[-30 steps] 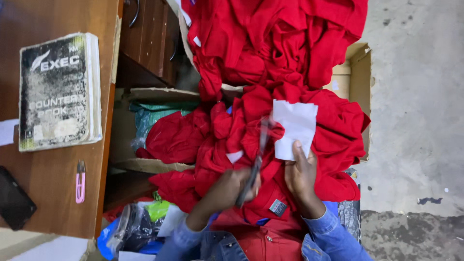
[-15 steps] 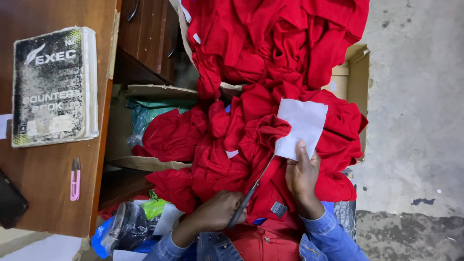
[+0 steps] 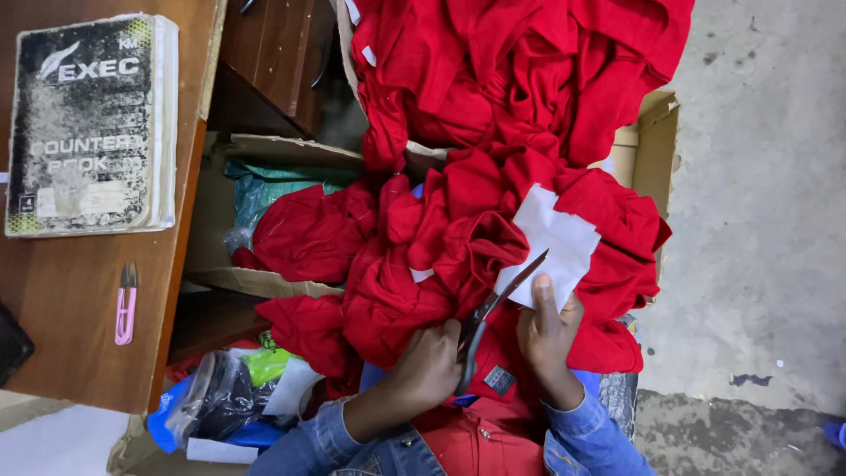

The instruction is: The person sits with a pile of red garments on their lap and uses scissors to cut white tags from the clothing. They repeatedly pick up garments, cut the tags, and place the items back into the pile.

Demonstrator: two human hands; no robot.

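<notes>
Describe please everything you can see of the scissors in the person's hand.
The scissors have dark handles and grey metal blades that look shut or nearly so, tip pointing up and right. The left hand grips the handles, its fingers around them. The blades lie across the red fabric, their tip at the edge of the white patch, which the right hand presses down.

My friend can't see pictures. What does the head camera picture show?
A person's left hand holds scissors against a white fabric patch held by the right hand, over heaped red garments. A worn notebook lies on a wooden desk.
</notes>
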